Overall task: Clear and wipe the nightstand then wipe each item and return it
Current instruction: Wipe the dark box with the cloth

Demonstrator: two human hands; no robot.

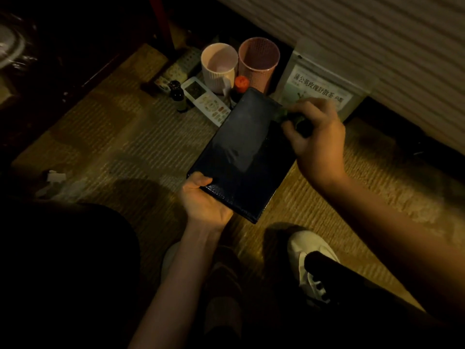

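Observation:
A dark blue book [241,157] is held tilted above the carpet. My left hand [203,200] grips its near corner from below, thumb on the cover. My right hand [315,137] holds a dark green cloth [294,119] bunched in its fingers against the book's far right edge. On the floor beyond stand a white ribbed mug [218,68], a pink mesh cup [258,60], a white remote [206,102], a small dark bottle [177,95], an orange-capped bottle [241,85] and a white tea pouch [319,86].
A patterned box [176,69] lies left of the mug. Dark furniture [75,46] rises at the upper left, ribbed bedding [377,39] at the upper right. A white scrap [56,176] lies on the carpet [120,147]. My white shoe [312,255] is below.

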